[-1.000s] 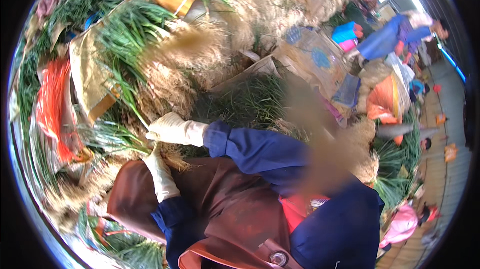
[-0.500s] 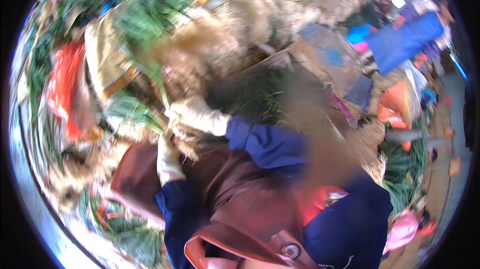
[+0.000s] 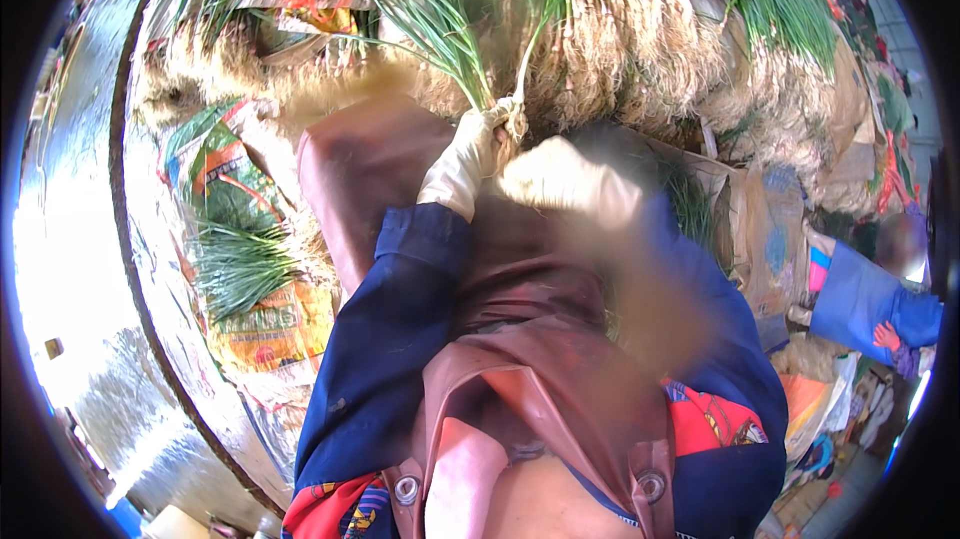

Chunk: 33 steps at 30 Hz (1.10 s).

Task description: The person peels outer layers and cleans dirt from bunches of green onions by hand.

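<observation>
My left hand (image 3: 462, 167), in an off-white glove, is closed round the base of a small bunch of spring onions (image 3: 482, 89). The green leaves fan up and away to the left. A pale straw-like tie (image 3: 514, 115) is knotted round the bunch, and one strand of it rises from the knot. Just right of the bunch, by its hanging roots, is my right hand (image 3: 572, 181), gloved the same way. Motion smears its fingers, so their grip is unclear. Both hands are above my brown apron (image 3: 510, 269).
Spring onions (image 3: 620, 49) with long tan roots lie in rows ahead. At left, another bunch (image 3: 245, 264) rests on printed sacks (image 3: 265, 329). A dark curved edge (image 3: 135, 239) borders a shiny wet floor (image 3: 75, 339). Far right, a person in a blue apron (image 3: 865, 304) is nearby.
My view has turned, and my hands now appear farther right and higher. My right hand has come off the front of the bunch to its right side; my left still grips it.
</observation>
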Motion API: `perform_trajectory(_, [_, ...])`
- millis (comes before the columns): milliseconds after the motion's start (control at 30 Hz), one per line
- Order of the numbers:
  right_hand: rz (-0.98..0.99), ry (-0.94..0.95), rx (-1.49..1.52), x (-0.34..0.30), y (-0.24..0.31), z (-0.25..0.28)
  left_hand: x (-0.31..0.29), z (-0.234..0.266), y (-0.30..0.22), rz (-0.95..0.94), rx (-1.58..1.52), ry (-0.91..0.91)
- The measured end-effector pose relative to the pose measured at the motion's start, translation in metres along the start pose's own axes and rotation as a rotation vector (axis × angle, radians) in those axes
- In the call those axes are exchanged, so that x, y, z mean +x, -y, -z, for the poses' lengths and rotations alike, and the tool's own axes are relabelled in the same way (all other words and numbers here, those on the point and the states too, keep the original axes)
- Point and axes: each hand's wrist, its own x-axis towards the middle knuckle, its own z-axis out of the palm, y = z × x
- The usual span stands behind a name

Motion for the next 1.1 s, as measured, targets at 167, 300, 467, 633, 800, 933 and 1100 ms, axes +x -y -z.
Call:
perform_trajectory(167, [-0.700,0.384,-0.323,-0.057,-0.024,-0.006,0.002,0.002,0.003,-0.093,0.165,0.117])
perform_trajectory(300, [-0.651,-0.432,-0.166,-0.048,-0.036,0.016,0.008,0.007,0.011,-0.177,0.352,0.072])
perform_trajectory(467, [-0.484,-0.513,-0.186,0.078,-0.048,0.068,0.004,0.008,0.016,-0.268,0.402,0.059])
perform_trajectory(633, [-0.424,0.019,-0.764,0.163,-0.110,0.087,-0.004,-0.003,0.010,-0.225,0.578,0.048])
perform_trajectory(800, [-0.321,-0.724,0.077,0.116,-0.078,0.197,-0.007,-0.002,0.008,-0.240,0.542,0.082])
perform_trajectory(933, [-0.259,-1.203,0.518,0.000,-0.035,0.249,-0.001,-0.006,0.010,-0.177,0.459,0.095])
perform_trajectory(1100, [-0.515,-0.597,-0.299,-0.111,-0.081,0.064,-0.007,-0.012,0.010,-0.128,0.354,0.148])
